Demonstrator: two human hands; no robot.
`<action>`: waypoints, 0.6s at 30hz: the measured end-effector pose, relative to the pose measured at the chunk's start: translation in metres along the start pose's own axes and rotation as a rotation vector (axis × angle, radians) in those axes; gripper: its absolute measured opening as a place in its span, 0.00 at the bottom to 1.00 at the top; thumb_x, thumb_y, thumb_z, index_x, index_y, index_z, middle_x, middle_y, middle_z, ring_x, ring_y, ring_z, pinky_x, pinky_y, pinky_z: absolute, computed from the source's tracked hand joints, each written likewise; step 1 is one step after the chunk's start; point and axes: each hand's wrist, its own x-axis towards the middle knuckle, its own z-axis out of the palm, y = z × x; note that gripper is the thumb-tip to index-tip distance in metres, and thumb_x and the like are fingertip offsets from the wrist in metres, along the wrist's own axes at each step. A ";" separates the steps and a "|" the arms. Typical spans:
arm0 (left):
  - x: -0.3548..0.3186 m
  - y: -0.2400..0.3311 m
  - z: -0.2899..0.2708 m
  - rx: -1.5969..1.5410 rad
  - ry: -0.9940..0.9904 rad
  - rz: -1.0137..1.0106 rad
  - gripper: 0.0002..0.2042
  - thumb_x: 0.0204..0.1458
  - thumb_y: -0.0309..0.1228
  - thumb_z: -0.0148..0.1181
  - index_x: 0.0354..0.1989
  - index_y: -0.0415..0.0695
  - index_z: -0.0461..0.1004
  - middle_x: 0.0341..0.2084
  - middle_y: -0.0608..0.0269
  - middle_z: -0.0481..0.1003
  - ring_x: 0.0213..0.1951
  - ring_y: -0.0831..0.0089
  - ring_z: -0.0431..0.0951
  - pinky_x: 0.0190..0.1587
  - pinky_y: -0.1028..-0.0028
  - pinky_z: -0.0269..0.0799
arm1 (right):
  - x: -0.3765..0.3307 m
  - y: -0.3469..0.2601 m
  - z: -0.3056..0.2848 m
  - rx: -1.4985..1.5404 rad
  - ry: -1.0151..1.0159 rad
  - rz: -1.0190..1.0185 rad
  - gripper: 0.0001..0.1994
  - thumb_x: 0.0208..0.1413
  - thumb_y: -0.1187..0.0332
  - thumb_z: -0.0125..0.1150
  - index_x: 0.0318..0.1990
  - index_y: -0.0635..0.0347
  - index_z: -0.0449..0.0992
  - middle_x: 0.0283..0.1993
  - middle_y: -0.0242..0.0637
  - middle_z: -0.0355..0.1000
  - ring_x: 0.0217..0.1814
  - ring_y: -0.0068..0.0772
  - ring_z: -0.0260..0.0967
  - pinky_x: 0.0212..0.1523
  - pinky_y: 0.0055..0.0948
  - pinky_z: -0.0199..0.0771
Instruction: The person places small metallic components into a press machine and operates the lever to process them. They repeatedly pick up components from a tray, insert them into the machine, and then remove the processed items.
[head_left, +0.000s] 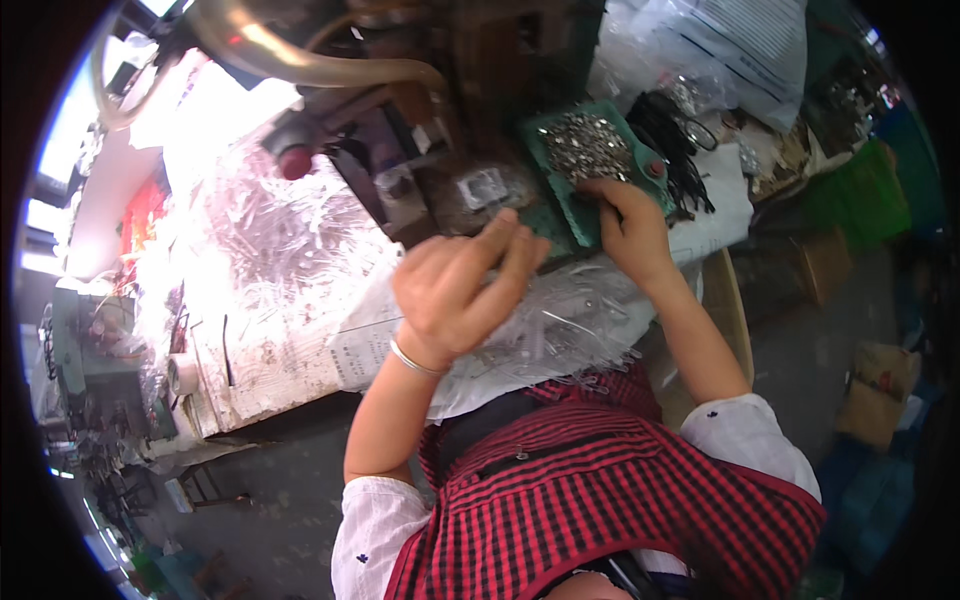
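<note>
Cluttered workbench [260, 380] carries heaps of clear plastic bags [270, 240], with a machine [400, 150] behind. Nearer the person's right, a green tray [570, 215] holds a pile of small silver metal parts [585, 145]. Right hand [628, 225] rests at the tray's near edge, fingers curled; its grip cannot be told. Left hand [462, 290] hovers beside it, fingers loosely apart, holding nothing visible.

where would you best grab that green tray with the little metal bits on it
Grip the green tray by its bare near edge, coming from the person's side beside the right hand. The small metal parts heap on its far half, so keep it level.
</note>
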 end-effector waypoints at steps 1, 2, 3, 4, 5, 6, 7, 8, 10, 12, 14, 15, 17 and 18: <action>-0.004 -0.002 0.000 0.013 -0.009 0.038 0.16 0.41 0.25 0.80 0.38 0.45 0.80 0.34 0.59 0.83 0.23 0.75 0.79 0.21 0.77 0.70 | -0.003 0.006 -0.005 -0.019 0.013 -0.039 0.15 0.57 0.81 0.52 0.48 0.60 0.81 0.46 0.48 0.81 0.49 0.48 0.80 0.51 0.37 0.77; -0.007 -0.004 0.004 0.021 0.007 0.054 0.16 0.42 0.24 0.79 0.39 0.45 0.80 0.34 0.59 0.83 0.23 0.74 0.78 0.21 0.77 0.70 | 0.000 0.011 -0.013 0.037 0.127 -0.007 0.14 0.57 0.80 0.53 0.47 0.60 0.81 0.45 0.47 0.81 0.48 0.48 0.79 0.50 0.37 0.77; -0.010 -0.003 0.006 0.022 0.011 0.051 0.17 0.41 0.24 0.79 0.39 0.45 0.80 0.35 0.59 0.83 0.22 0.74 0.78 0.21 0.77 0.70 | 0.015 0.004 -0.022 0.097 0.241 0.016 0.14 0.56 0.80 0.53 0.46 0.61 0.81 0.45 0.46 0.81 0.48 0.48 0.79 0.49 0.36 0.77; -0.008 -0.004 0.006 0.028 0.019 0.057 0.17 0.41 0.24 0.79 0.39 0.45 0.80 0.35 0.59 0.83 0.22 0.74 0.78 0.21 0.77 0.70 | 0.032 0.001 -0.028 0.158 0.364 0.031 0.13 0.56 0.80 0.54 0.45 0.61 0.81 0.44 0.46 0.81 0.48 0.48 0.79 0.49 0.36 0.77; -0.008 -0.003 0.007 0.009 0.026 0.046 0.17 0.40 0.23 0.80 0.39 0.44 0.80 0.35 0.59 0.83 0.22 0.73 0.78 0.22 0.77 0.70 | 0.031 0.027 -0.026 0.213 0.243 0.187 0.10 0.55 0.76 0.58 0.43 0.61 0.82 0.42 0.44 0.81 0.46 0.48 0.79 0.48 0.36 0.77; -0.007 -0.004 0.008 0.012 0.029 0.055 0.16 0.40 0.24 0.79 0.38 0.45 0.80 0.35 0.60 0.83 0.21 0.75 0.76 0.21 0.77 0.69 | 0.026 0.027 -0.027 0.130 0.197 0.177 0.10 0.54 0.75 0.59 0.42 0.62 0.82 0.42 0.44 0.81 0.45 0.48 0.79 0.48 0.37 0.77; -0.006 -0.005 0.009 0.023 0.038 0.056 0.14 0.41 0.25 0.79 0.36 0.46 0.81 0.35 0.60 0.82 0.20 0.77 0.75 0.20 0.78 0.67 | 0.018 0.024 -0.028 0.046 0.142 0.160 0.09 0.54 0.74 0.60 0.41 0.62 0.82 0.42 0.44 0.81 0.45 0.48 0.78 0.48 0.37 0.76; -0.006 -0.006 0.010 0.036 0.046 0.056 0.12 0.42 0.26 0.78 0.35 0.46 0.81 0.35 0.61 0.82 0.19 0.79 0.73 0.20 0.79 0.65 | 0.013 0.020 -0.028 -0.037 0.086 0.140 0.09 0.53 0.72 0.61 0.41 0.62 0.82 0.42 0.44 0.80 0.44 0.49 0.78 0.48 0.38 0.76; -0.011 -0.006 0.011 0.029 0.066 0.040 0.12 0.42 0.26 0.77 0.35 0.46 0.81 0.36 0.61 0.82 0.19 0.78 0.74 0.20 0.78 0.66 | 0.003 0.010 -0.023 -0.200 0.032 0.166 0.08 0.51 0.69 0.68 0.37 0.61 0.82 0.41 0.43 0.78 0.45 0.50 0.76 0.46 0.43 0.75; -0.014 -0.004 0.013 -0.002 0.086 0.000 0.12 0.42 0.26 0.77 0.35 0.46 0.82 0.38 0.60 0.83 0.20 0.77 0.75 0.21 0.77 0.68 | -0.004 0.004 -0.012 -0.383 0.054 0.122 0.08 0.50 0.68 0.70 0.35 0.60 0.81 0.40 0.42 0.77 0.47 0.50 0.75 0.45 0.46 0.74; -0.015 0.002 0.009 -0.028 0.089 -0.059 0.12 0.43 0.26 0.76 0.36 0.45 0.82 0.39 0.59 0.83 0.21 0.76 0.76 0.23 0.76 0.69 | -0.002 0.006 0.001 -0.504 0.112 0.088 0.08 0.49 0.66 0.73 0.33 0.57 0.81 0.39 0.40 0.75 0.48 0.49 0.74 0.44 0.47 0.73; -0.013 0.011 -0.001 -0.088 0.007 -0.166 0.12 0.42 0.26 0.76 0.36 0.43 0.82 0.41 0.57 0.83 0.23 0.75 0.77 0.25 0.75 0.71 | -0.002 0.009 0.003 -0.532 0.119 0.099 0.08 0.49 0.65 0.73 0.33 0.57 0.80 0.39 0.40 0.75 0.48 0.49 0.74 0.44 0.47 0.73; -0.039 0.015 -0.015 -0.055 0.133 -0.295 0.12 0.44 0.22 0.73 0.39 0.43 0.82 0.41 0.57 0.83 0.27 0.70 0.78 0.30 0.72 0.73 | 0.001 0.011 0.006 -0.559 0.125 0.073 0.08 0.50 0.65 0.72 0.34 0.56 0.81 0.39 0.39 0.76 0.47 0.50 0.74 0.44 0.47 0.73; -0.065 0.013 -0.017 0.021 0.207 -0.364 0.14 0.45 0.20 0.72 0.41 0.42 0.82 0.41 0.58 0.83 0.29 0.68 0.79 0.34 0.71 0.74 | -0.001 0.012 0.003 -0.574 0.123 0.052 0.08 0.50 0.65 0.72 0.34 0.55 0.81 0.38 0.39 0.76 0.47 0.50 0.74 0.44 0.47 0.73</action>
